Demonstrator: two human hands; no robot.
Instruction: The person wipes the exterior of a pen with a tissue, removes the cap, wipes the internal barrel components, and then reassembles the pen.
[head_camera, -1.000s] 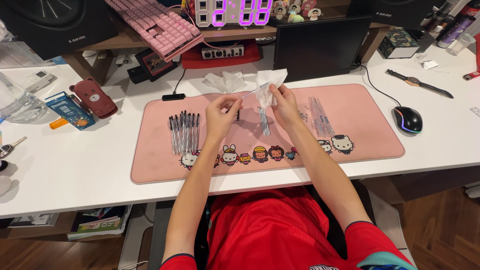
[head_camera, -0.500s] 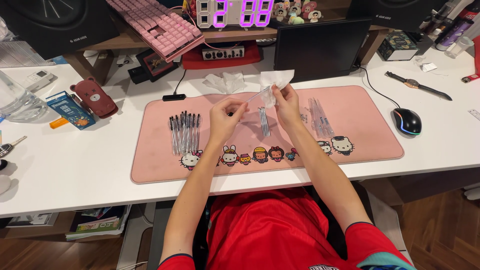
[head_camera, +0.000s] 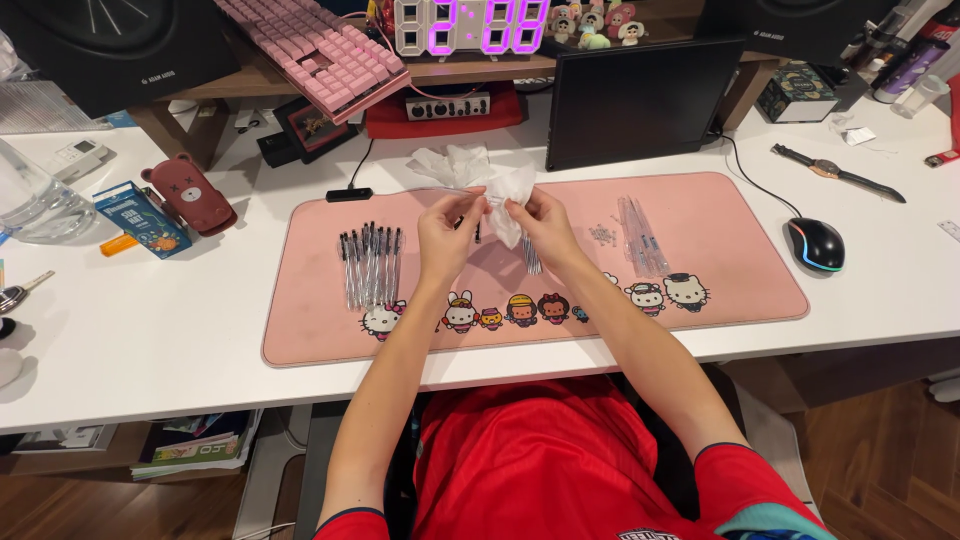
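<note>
Over the pink desk mat (head_camera: 700, 270), my left hand (head_camera: 448, 232) and my right hand (head_camera: 540, 224) meet, both pinching a crumpled white tissue (head_camera: 510, 185). A small bundle of thin pen refills (head_camera: 531, 256) hangs below my right hand. A row of several clear pens (head_camera: 370, 264) lies on the mat to the left of my hands. Clear pen barrels (head_camera: 640, 235) lie on the mat to the right, with small loose parts (head_camera: 602, 235) beside them. More white tissue (head_camera: 450, 160) rests at the mat's far edge.
A black mouse (head_camera: 815, 243) and a wristwatch (head_camera: 835, 172) lie on the right. A dark tablet (head_camera: 635, 100) stands behind the mat. A pink keyboard (head_camera: 310, 50), digital clock (head_camera: 470, 25), brown bear-shaped case (head_camera: 188, 193), blue box (head_camera: 140, 218) and water bottle (head_camera: 35, 200) sit at the back and left.
Both hands have come closer together and lifted toward the far side of the mat, and the left hand now grips the tissue along with the right.
</note>
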